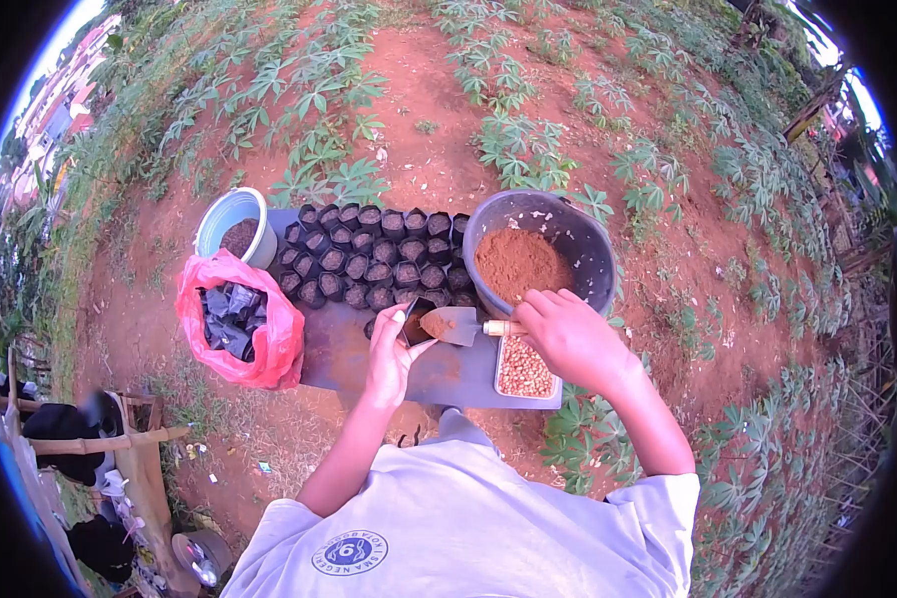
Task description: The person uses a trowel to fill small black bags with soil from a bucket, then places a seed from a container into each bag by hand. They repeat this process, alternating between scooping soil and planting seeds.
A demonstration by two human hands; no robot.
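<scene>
Right hand point(568, 337) is closed around the wooden handle of a trowel point(455, 325), whose blade carries a small heap of brown soil and points toward my left. Left hand point(391, 349) pinches a small black bag point(416, 321) by its rim, fingers curled round one side to keep the mouth open right under the blade tip. Both meet near the middle of the grey board point(349, 354), just in front of the rows of filled bags point(374, 254) along its far edge. At the board's right far corner sits the dark basin point(593, 254) of soil, and a tray of seeds point(524, 371) lies at its near right edge. A red sack point(269, 344) of empty bags rests off the left edge, with a white bucket point(231, 221) behind it.

I judge the bag thin, limp and light; it would collapse unless held at the rim. Loose soil will spill if the blade tilts.
</scene>
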